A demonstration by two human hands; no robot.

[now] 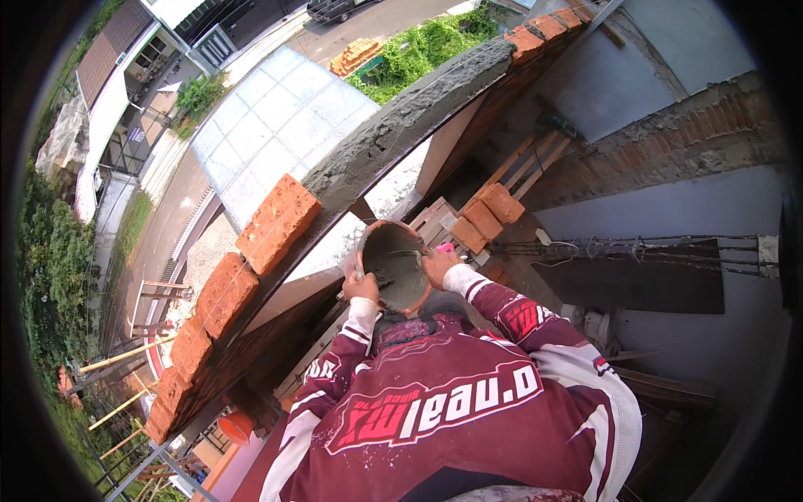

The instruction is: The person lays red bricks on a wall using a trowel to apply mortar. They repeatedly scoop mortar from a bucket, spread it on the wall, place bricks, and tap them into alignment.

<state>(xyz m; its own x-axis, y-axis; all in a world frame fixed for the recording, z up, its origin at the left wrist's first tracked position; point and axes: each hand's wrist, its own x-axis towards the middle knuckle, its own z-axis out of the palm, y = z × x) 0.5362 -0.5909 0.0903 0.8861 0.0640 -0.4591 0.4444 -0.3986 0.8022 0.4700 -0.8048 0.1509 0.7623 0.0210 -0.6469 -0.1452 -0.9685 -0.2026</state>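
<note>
A round orange-rimmed bucket is tilted in front of my chest, with wet grey mortar inside. My left hand is closed on its left rim. At the opposite rim my right hand is closed around a trowel; its pink handle shows beside the fingers, and the blade is mostly hidden in the bucket. Just beyond the bucket runs a wall top with a thick, rough bed of grey mortar. Orange bricks lie along the wall to the left of this bed, and more bricks sit at its far end.
A taut string line follows the wall. Loose bricks rest on wooden planks at the right. Cables stretch along the right-hand wall. An orange container is at lower left. Past the wall there is a drop toward a pale roof panel and street.
</note>
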